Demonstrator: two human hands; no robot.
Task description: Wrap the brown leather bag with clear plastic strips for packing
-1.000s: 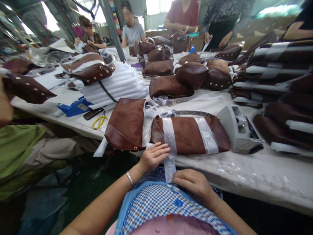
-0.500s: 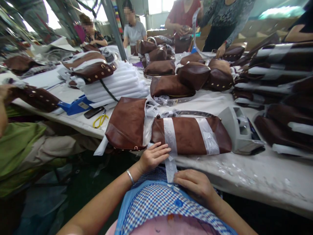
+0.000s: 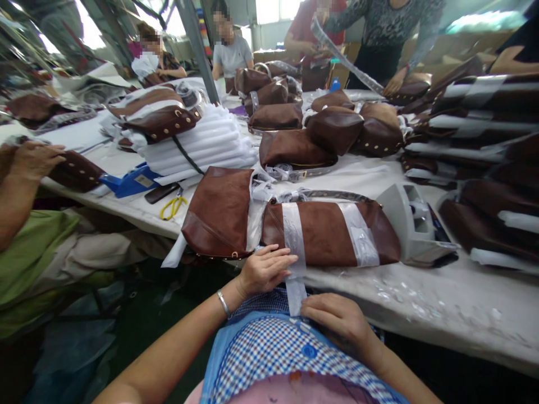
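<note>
A brown leather bag point(image 3: 324, 233) lies at the near edge of the white table point(image 3: 442, 308), wrapped with two pale plastic strips. The left strip point(image 3: 293, 264) hangs down off the table edge. My left hand point(image 3: 265, 270) rests with fingers spread flat on the bag's near edge, touching that strip. My right hand point(image 3: 337, 320) is below the table edge against my checked apron, fingers curled at the strip's lower end. A second brown bag point(image 3: 219, 213) lies just left of the first.
A grey tape dispenser point(image 3: 415, 224) stands right of the bag. Yellow scissors point(image 3: 172, 207), a blue tool point(image 3: 132, 180) and stacked white foam point(image 3: 202, 143) lie to the left. Many brown bags cover the table. A person in green sits at my left; others work at the far side.
My hands have barely moved. The person on my left has laid a hand on a bag. A person across the table has lifted a long clear strip up and sideways.
</note>
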